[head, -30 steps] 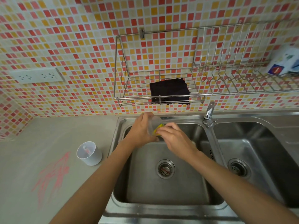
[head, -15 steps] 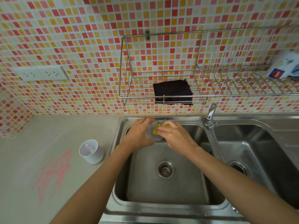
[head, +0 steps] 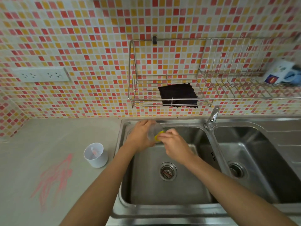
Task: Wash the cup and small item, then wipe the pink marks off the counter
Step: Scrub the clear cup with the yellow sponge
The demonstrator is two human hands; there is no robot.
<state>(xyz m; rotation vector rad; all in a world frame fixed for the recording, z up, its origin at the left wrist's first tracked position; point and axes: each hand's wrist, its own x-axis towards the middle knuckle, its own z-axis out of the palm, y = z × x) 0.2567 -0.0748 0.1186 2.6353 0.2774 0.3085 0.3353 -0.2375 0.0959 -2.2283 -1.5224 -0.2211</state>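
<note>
Tiled wall (head: 81, 38), red, orange and cream mosaic, fills your view from 9 through 12 to 3 o'clock. Grey counter (head: 40, 136) takes 7 to 9 o'clock. Steel double sink: left basin (head: 179, 190) at 6 o'clock, right basin (head: 263, 160) at 4 o'clock.

Wire rack (head: 236, 98) hangs on the wall from 12 to 3 o'clock, above the sink.

Both your forearms come in from 6 o'clock and meet over the back of the left basin. Your left hand (head: 140, 136) is wrapped around a clear cup (head: 154, 132), which is tilted with its mouth toward 3 o'clock. Your right hand (head: 174, 142) has its fingers curled, pinching a yellow sponge (head: 157, 137) at the cup's mouth. How far the sponge reaches inside the cup cannot be told.

Pink marks (head: 53, 178), scribbled streaks, lie on the counter at 8 o'clock. White double outlet (head: 41, 74) on the wall at 10 o'clock. Dark cloth (head: 178, 95) lies on the rack's left shelf at 12 o'clock, one edge hanging through the wires. White cup (head: 97, 159) stands upright on the counter between the marks and the sink, touching neither. A small item (head: 94, 152), pale with pink, sits inside it; too small to identify. Blue-and-white package (head: 280, 73) on the rack at 2 o'clock. Faucet (head: 212, 118) stands between the basins. Drain strainer (head: 168, 171) in the left basin floor.
</note>
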